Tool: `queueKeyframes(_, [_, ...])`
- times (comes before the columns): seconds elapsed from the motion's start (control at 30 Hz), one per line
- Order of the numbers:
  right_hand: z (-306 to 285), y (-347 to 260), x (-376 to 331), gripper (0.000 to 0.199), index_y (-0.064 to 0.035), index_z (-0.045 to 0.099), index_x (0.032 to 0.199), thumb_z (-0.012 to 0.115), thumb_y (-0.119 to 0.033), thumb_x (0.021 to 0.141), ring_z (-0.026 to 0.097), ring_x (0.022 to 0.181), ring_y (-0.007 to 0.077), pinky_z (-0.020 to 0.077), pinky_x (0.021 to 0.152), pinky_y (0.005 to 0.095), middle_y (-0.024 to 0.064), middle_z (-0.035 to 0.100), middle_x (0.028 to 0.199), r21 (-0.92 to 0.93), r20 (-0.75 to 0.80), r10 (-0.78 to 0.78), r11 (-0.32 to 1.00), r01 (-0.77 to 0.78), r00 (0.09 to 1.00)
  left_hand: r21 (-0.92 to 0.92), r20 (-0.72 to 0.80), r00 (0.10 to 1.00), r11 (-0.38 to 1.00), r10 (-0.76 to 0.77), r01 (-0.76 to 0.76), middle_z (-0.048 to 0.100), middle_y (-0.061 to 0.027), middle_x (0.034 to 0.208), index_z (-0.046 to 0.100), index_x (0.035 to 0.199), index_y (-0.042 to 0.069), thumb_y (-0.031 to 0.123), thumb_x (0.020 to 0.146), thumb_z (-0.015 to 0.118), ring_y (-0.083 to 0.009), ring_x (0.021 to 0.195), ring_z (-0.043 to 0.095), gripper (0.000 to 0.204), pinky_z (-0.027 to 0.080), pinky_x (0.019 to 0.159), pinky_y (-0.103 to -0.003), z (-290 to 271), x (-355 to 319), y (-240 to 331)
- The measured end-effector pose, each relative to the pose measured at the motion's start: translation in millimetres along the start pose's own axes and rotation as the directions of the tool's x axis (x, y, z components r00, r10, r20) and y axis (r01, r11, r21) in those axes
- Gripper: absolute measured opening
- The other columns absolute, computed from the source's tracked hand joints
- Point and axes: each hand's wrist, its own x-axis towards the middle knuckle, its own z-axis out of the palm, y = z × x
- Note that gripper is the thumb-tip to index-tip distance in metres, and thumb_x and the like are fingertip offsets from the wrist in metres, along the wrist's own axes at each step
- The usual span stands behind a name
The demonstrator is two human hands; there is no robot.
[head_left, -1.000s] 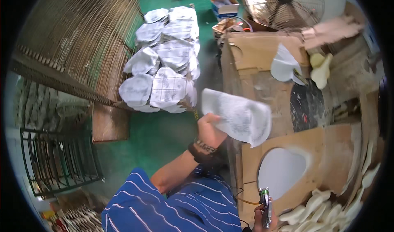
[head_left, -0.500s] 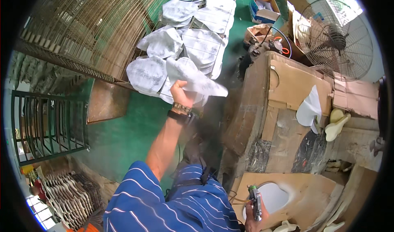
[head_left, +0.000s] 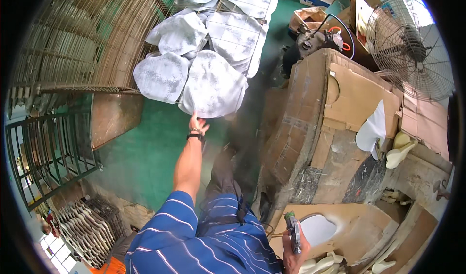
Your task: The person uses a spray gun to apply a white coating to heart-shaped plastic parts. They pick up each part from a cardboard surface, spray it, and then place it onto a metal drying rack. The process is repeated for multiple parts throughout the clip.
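Observation:
My left hand [head_left: 198, 124] is stretched forward at the near edge of a rounded white sheet [head_left: 214, 87] with grey speckles. Its fingers are apart, and one fingertip touches or overlaps the sheet's edge. That sheet lies on a wire rack [head_left: 219, 6] among several similar speckled pieces, such as the rounded one [head_left: 161, 78] to its left. Low on the right, my right hand [head_left: 297, 254] is wrapped round a metal spray gun [head_left: 293, 231]. Behind the gun, a smooth white rounded piece [head_left: 318, 229] rests on a cardboard sheet [head_left: 361, 223].
A large cardboard-covered box [head_left: 298, 123] stands right of my legs, with a folded white piece [head_left: 373, 128] and a cream-coloured moulded part [head_left: 401, 150] beyond. A wire fan [head_left: 412, 46] is at the far right. Tall wire racks [head_left: 92, 41] and a dark metal frame [head_left: 51, 153] line the left.
The white sheet my left hand was gripping now lies flat on the rack's near end, and the hand has drawn back to its edge with fingers loosened. My right hand keeps the spray gun.

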Motion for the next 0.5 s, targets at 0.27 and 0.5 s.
queueKeyframes(0.27, [-24, 25, -30, 0.031, 0.0048, 0.063, 0.115, 0.065, -0.012, 0.089, 0.058, 0.085, 0.0181, 0.0464, 0.078, 0.0334, 0.0104, 0.065, 0.092, -0.006, -0.054, 0.065, 0.998, -0.065, 0.996, 0.758, 0.625, 0.766, 0.348, -0.148, -0.551, 0.070, -0.0040, 0.086, 0.062, 0.115, 0.011, 0.034, 0.085, 0.069, -0.0171, 0.068, 0.066, 0.039, 0.053, 0.058, -0.033, -85, -4, -116])
queueKeyframes(0.5, [-37, 115, -107, 0.036, 0.0041, 0.062, 0.119, 0.066, -0.007, 0.085, 0.056, 0.078, 0.0124, 0.0455, 0.071, 0.0269, 0.0056, 0.064, 0.087, 0.230, -0.268, 0.080, 0.973, -0.017, 0.960, 0.630, 0.545, 0.720, -0.356, -0.430, -0.690, 0.067, -0.0173, 0.109, 0.069, 0.106, 0.008, 0.037, 0.076, 0.058, -0.0356, 0.104, 0.062, 0.044, 0.049, 0.089, -0.043, -27, -121, -163])
